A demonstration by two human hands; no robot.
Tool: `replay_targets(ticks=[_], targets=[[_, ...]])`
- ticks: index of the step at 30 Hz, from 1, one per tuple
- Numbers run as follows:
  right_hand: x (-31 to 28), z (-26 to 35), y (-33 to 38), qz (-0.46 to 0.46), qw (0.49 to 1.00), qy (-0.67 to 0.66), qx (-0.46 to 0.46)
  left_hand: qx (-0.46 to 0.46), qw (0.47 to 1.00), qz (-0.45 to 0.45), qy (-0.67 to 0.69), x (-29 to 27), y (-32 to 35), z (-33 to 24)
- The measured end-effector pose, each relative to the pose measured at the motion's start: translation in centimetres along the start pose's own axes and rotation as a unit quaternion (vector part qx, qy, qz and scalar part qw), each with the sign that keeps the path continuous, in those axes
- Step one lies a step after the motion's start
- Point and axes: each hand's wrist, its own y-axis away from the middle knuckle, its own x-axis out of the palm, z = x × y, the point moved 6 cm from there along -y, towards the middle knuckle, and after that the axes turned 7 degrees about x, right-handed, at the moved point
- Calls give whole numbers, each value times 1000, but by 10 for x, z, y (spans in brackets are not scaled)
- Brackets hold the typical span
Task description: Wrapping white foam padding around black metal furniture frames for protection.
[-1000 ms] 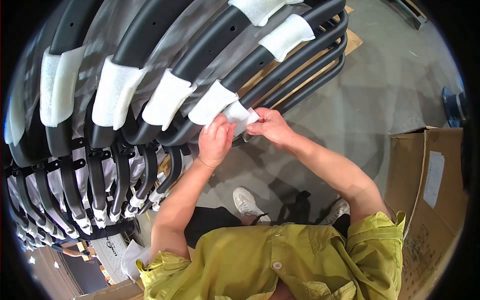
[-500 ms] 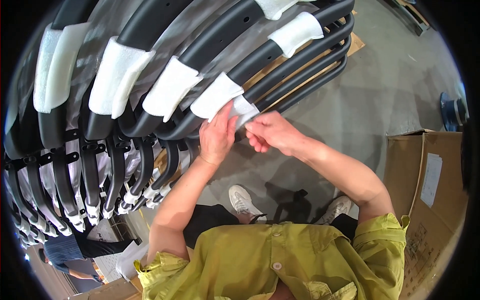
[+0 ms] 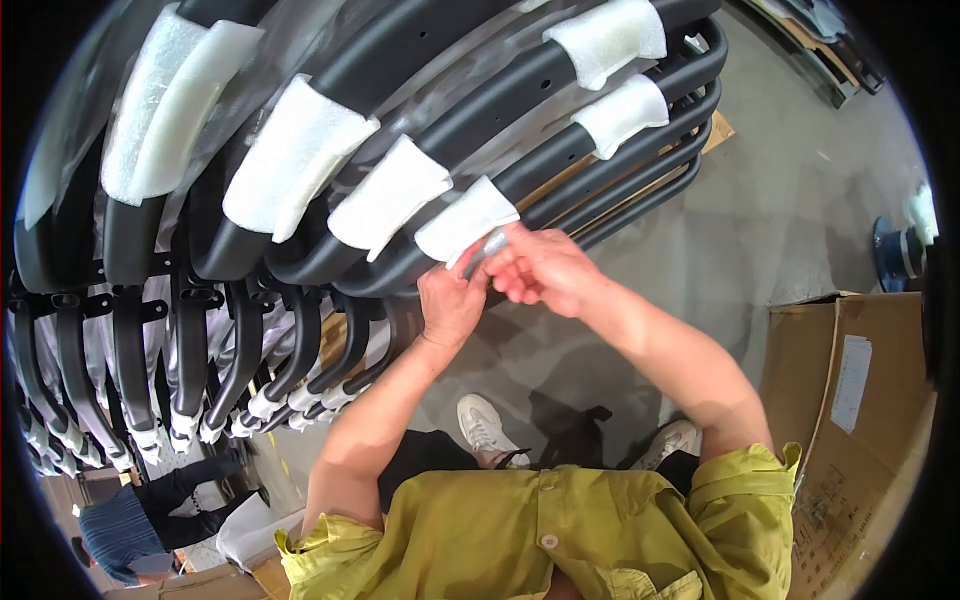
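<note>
Bent black tubes (image 3: 520,178) stand in a row, several with white foam sheets wrapped round them. My hands meet at the lower end of a tube at the near right of the row, just below one foam wrap (image 3: 467,220). A smaller piece of foam sheet (image 3: 495,241) shows between my fingers, mostly hidden. My left hand (image 3: 450,305) closes on its lower edge, thumb and fingertips up against the tube. My right hand (image 3: 548,270) has its fingers curled in and touches the foam from the right side.
A large cardboard box (image 3: 850,400) stands at the right. Beyond it on the grey floor is a blue round object (image 3: 890,255). More curved black tubes with wrapped ends (image 3: 185,425) hang at the left. A person in dark clothes (image 3: 130,525) is at the lower left.
The tubes have shifted right and down in view. My left hand has slid down off the foam wrap, and my right hand has come in against the left.
</note>
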Motion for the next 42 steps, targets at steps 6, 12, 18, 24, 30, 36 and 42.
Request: replay_targets(ticks=[6,12,18,24,30,36,42], targets=[[1,36,61,-234,618,540,-521,12,998,-54,-9,-4,0,2],[23,27,48,-209,455,639,-584,-77,996,-32,12,7,-6,4],[24,42,19,-344,385,658,-548,5,990,-8,-143,2,0,0],[15,61,99,-160,467,823,-279,82,994,73,-15,-9,-1,-3],[-58,254,363,-612,457,629,-146,66,989,125,-41,-27,8,-3],[-182,219,607,-910,179,359,106,69,984,140,-86,-39,17,-24],[-220,198,617,-913,288,271,102,205,964,141,-96,-46,23,-59]])
